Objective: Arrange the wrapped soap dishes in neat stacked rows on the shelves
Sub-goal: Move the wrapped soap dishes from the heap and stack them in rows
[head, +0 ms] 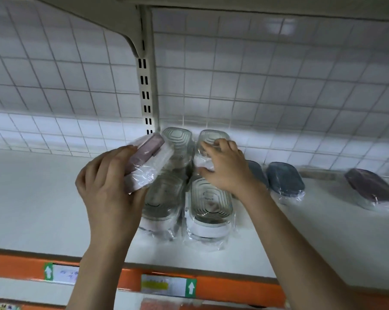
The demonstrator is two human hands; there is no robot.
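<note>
Soap dishes [208, 205] in clear wrap lie in two rows on the white shelf [43, 198]. Left hand [109, 189] grips a mauve-lidded dish [144, 159], tilted above the left row. Right hand [225, 168] curls its fingers on the rear right dish [213, 136]. One lid reads "APLE", partly blurred. Two dark dishes [285, 179] and [371, 186] lie right; bare shelf spreads left, orange edge strip [233, 289] in front.
</note>
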